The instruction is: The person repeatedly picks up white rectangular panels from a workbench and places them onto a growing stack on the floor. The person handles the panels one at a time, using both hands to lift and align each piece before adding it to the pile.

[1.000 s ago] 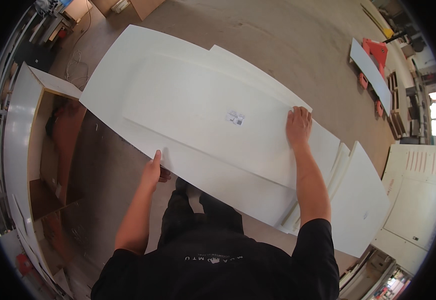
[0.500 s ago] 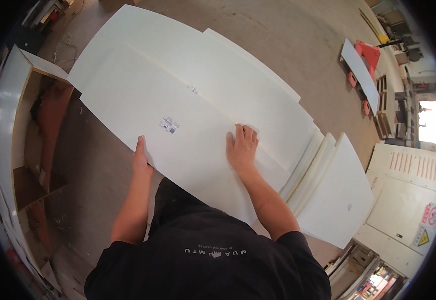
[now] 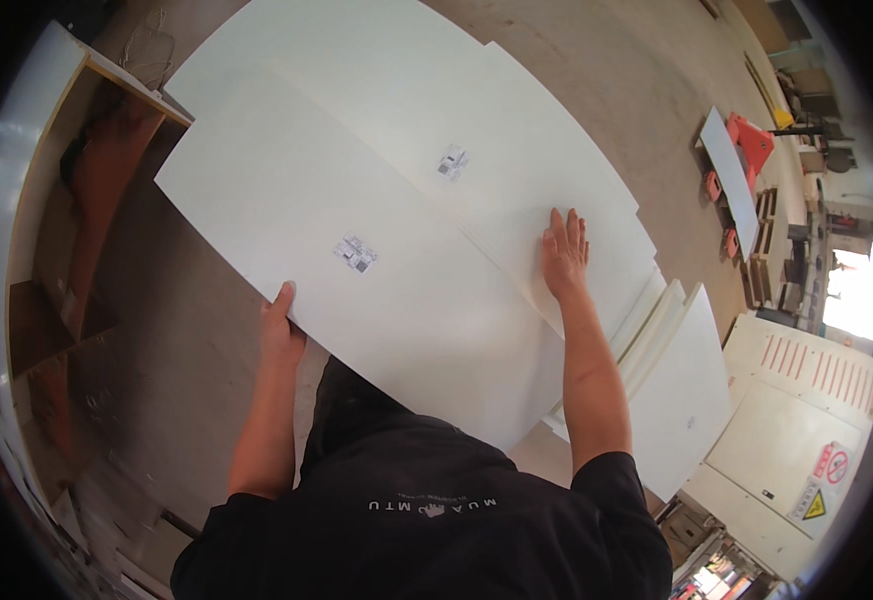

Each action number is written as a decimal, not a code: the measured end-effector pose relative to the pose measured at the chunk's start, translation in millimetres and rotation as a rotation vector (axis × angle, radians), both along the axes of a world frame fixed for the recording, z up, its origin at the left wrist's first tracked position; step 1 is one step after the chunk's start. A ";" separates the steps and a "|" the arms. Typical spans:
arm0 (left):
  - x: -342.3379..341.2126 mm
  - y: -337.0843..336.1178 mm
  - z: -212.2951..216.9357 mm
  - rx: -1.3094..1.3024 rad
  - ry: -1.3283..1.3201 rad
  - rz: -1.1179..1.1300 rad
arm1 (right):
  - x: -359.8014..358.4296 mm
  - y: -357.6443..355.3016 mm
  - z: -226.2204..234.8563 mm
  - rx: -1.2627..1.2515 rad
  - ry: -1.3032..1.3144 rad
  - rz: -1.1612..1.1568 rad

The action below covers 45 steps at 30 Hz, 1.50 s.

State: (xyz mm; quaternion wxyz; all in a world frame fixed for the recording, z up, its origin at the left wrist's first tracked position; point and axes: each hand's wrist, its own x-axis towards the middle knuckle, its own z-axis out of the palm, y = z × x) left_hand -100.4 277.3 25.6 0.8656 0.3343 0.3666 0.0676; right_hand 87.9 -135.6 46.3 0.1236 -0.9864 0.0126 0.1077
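A large white panel (image 3: 387, 330) lies in front of me with a printed label (image 3: 357, 254) on its face. My left hand (image 3: 282, 325) grips its near left edge, thumb on top and the other fingers hidden beneath. Beyond its long far edge a second white panel (image 3: 377, 90) shows, partly covered by the first, with its own label (image 3: 452, 163). My right hand (image 3: 565, 258) rests on this second panel, fingers stretched out and palm down, holding nothing.
More white panels (image 3: 687, 390) are stacked at the right, beside a cream metal cabinet (image 3: 772, 420) with warning signs. An open wooden cabinet (image 3: 32, 215) stands at the left. A red pallet jack (image 3: 752, 140) with a board against it is at the far right.
My right hand has moved right and forward, from the near panel's far edge onto the second panel. The second panel's label is now fully uncovered. My left hand keeps its grip.
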 end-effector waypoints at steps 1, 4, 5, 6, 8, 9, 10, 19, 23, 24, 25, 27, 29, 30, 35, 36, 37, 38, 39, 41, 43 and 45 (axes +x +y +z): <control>-11.9 12.3 -0.2 0.028 -0.086 -0.011 | -0.8 3.4 -1.5 -0.041 -0.005 -0.010; -44.8 55.1 -0.5 0.025 0.009 -0.049 | -1.1 19.1 -4.9 -0.115 -0.030 -0.052; -54.0 58.2 -6.1 0.018 0.014 -0.062 | 1.2 21.1 -7.6 -0.134 -0.042 -0.084; -66.6 68.0 -7.9 0.014 0.060 -0.051 | 2.3 26.3 -9.1 -0.165 -0.049 -0.108; -98.7 85.1 -11.2 -0.023 0.077 -0.056 | 5.9 29.9 -14.6 -0.175 -0.053 -0.129; -110.3 90.0 -15.3 -0.032 0.137 -0.043 | 7.8 29.4 -17.5 -0.205 -0.031 -0.155; -120.5 96.6 -19.7 -0.045 0.118 -0.046 | 8.6 29.3 -20.2 -0.216 -0.050 -0.159; -166.3 111.3 -51.4 -0.051 0.148 -0.028 | 29.7 19.2 -33.1 -0.233 -0.015 -0.207; -163.4 115.0 -58.1 -0.049 0.094 -0.048 | 15.7 27.4 -23.9 -0.261 0.024 -0.134; -160.8 116.7 -59.5 -0.037 0.117 -0.062 | 7.9 29.9 -20.5 -0.247 0.027 -0.076; -158.4 117.4 -60.2 -0.043 0.102 -0.071 | -6.5 31.9 -18.4 -0.237 0.021 -0.025; -153.8 119.3 -60.7 -0.059 0.110 -0.093 | -39.0 34.4 -14.5 -0.218 0.007 0.039; -150.3 121.4 -59.4 -0.068 0.115 -0.115 | -64.2 34.6 -11.5 -0.199 -0.003 0.074; -149.1 122.6 -58.4 -0.057 0.154 -0.117 | -75.5 33.9 -9.6 -0.187 -0.049 0.090; -142.2 133.9 -61.9 -0.055 0.228 -0.150 | -107.2 26.5 7.1 -0.016 -0.084 0.133; -140.4 136.9 -65.4 -0.047 0.199 -0.170 | -113.2 24.5 10.7 0.046 -0.096 0.128; -139.9 139.3 -69.6 -0.040 0.173 -0.176 | -127.5 23.4 14.3 0.035 -0.074 0.096; -138.7 141.9 -75.4 -0.045 0.105 -0.181 | -144.4 22.0 16.5 0.032 -0.068 0.072; -139.5 144.4 -80.2 -0.042 0.137 -0.189 | -159.8 19.2 19.3 0.035 -0.058 0.047; -141.1 149.3 -91.5 -0.077 0.057 -0.216 | -190.3 10.3 21.9 -0.061 -0.060 0.045; -142.4 154.9 -101.1 -0.028 0.119 -0.199 | -208.6 -0.8 20.0 -0.092 -0.068 0.015; -141.3 160.5 -107.8 0.001 0.150 -0.190 | -224.2 -11.1 15.0 -0.054 -0.153 -0.002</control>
